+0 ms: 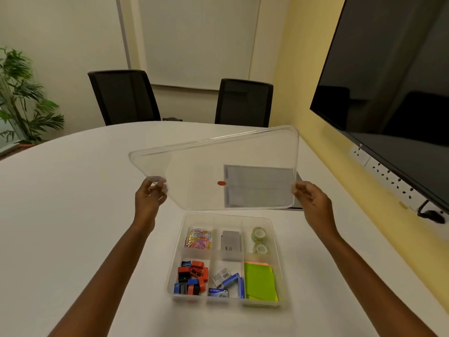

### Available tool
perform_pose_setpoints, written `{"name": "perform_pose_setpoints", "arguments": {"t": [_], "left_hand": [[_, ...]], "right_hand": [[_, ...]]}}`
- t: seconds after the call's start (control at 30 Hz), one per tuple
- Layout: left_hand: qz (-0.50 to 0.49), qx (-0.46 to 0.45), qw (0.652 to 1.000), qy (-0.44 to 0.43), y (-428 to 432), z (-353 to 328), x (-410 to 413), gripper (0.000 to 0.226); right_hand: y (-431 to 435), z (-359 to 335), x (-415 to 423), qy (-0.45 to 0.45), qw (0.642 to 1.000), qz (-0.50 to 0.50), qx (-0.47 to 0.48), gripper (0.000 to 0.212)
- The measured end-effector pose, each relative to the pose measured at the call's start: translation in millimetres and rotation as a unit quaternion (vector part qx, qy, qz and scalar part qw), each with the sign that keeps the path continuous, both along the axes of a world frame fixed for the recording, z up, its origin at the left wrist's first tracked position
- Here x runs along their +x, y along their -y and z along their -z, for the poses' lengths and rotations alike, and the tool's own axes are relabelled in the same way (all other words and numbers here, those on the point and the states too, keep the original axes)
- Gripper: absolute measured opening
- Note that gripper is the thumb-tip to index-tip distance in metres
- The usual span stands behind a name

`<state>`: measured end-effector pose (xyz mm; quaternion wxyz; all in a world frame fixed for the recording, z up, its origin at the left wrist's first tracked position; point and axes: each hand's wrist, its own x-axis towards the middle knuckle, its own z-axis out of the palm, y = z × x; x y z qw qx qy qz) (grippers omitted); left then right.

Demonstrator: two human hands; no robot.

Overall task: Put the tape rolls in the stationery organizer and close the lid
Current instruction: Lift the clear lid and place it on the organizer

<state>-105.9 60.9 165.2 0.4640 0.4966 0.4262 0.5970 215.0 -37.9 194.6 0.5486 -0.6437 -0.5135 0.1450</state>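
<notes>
A clear plastic stationery organizer [174, 271] stands open on the white table in front of me. Two clear tape rolls [259, 240] lie in its far right compartment. I hold the transparent lid [194, 171] tilted in the air above and beyond the organizer; it carries a grey label and a small red dot. My left hand [151, 195] grips the lid's near left corner. My right hand [312, 200] grips its near right corner.
Other compartments hold coloured paper clips [198, 239], sharpeners [192, 278], staple boxes [227, 283] and green sticky notes [260, 280]. Two black chairs [124, 96] stand beyond the table. A large dark screen [393, 81] hangs on the right wall. A plant [21, 98] is far left.
</notes>
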Motion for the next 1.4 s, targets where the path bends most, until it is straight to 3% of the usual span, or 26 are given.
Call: {"name": "perform_pose_setpoints", "arguments": {"t": [0.1,0.17,0.27,0.4,0.63,0.8,0.93,1.03,1.1,1.2,1.3,1.4], "left_hand": [[0.010,-0.022,0.999,-0.026,5.2,-1.0,-2.4,0.020],[0.000,-0.044,0.999,-0.030,6.3,3.7,-2.3,0.025],[-0.021,-0.074,0.996,-0.048,9.7,12.4,1.3,0.033],[-0.019,-0.115,0.990,-0.078,16.2,31.4,4.1,0.038],[0.004,-0.241,0.953,-0.182,31.0,92.0,5.6,0.029],[-0.047,-0.251,0.931,-0.261,34.5,114.0,6.4,0.025],[-0.064,-0.243,0.918,-0.308,35.9,119.3,8.9,0.022],[-0.066,-0.248,0.916,-0.309,35.4,123.1,10.8,0.020],[-0.062,-0.251,0.915,-0.310,34.0,124.2,14.0,0.022],[-0.058,-0.251,0.906,-0.336,33.6,127.7,21.0,0.036],[-0.070,-0.257,0.900,-0.346,32.5,130.5,27.4,0.019],[-0.077,-0.253,0.895,-0.359,33.2,134.7,31.0,0.018]], "right_hand": [[8.3,19.7,2.2,-0.032,0.999,0.008,-0.001,0.017],[13.3,33.5,0.1,-0.088,0.996,-0.007,-0.008,0.012],[18.3,55.3,-4.1,-0.160,0.987,0.006,-0.025,0.030],[22.0,76.3,-8.5,-0.167,0.979,0.090,-0.071,0.018],[15.1,92.7,-18.6,-0.201,0.961,0.129,-0.138,0.021],[7.9,110.0,-23.2,-0.180,0.954,0.130,-0.201,0.023],[5.0,130.8,-23.9,-0.070,0.942,0.133,-0.300,0.033],[8.0,146.8,-22.8,-0.054,0.924,0.120,-0.358,0.031],[9.2,155.8,-20.1,-0.048,0.917,0.131,-0.375,0.044],[13.1,160.6,-18.0,-0.037,0.901,0.144,-0.408,0.030],[12.9,164.5,-18.5,-0.014,0.890,0.143,-0.433,0.040],[11.5,168.0,-20.0,-0.004,0.892,0.130,-0.432,0.038]]}}
